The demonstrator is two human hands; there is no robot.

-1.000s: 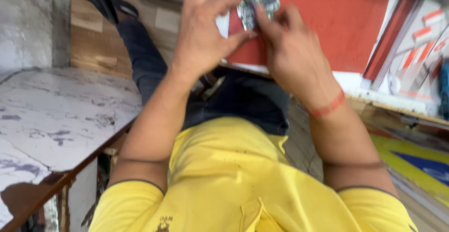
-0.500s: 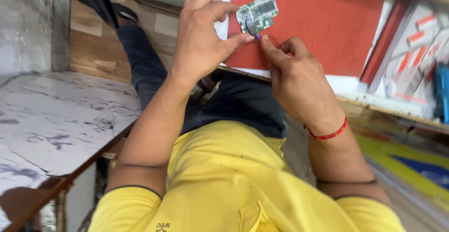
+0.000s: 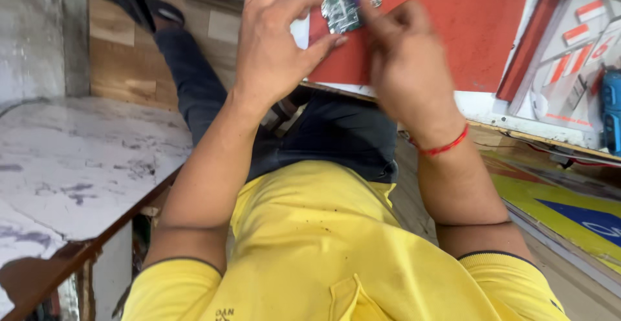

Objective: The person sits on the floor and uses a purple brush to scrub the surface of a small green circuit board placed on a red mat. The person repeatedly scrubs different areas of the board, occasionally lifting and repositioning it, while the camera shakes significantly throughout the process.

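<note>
Left hand (image 3: 275, 49) holds green circuit board (image 3: 346, 7), right hand (image 3: 404, 56) touching

Person wears a bright yellow short-sleeved cotton polo shirt (image 3: 323, 250) w/ dark piping round both sleeve cuffs, small dark specks across the chest, a bit of small dark lettering low on the front and a folded yellow collar flap at bottom edge. Below it: dark navy-grey trousers (image 3: 336, 133), one leg stretched out over the wooden floor, ending in a dark shoe (image 3: 165, 10). Thin red thread wristband (image 3: 443, 146) round the right wrist. Bare forearms; left hand (image 3: 275, 43) and right hand (image 3: 404, 59) carry no rings or watch that show. Right hand is motion-blurred, so detail there is unclear.
</note>
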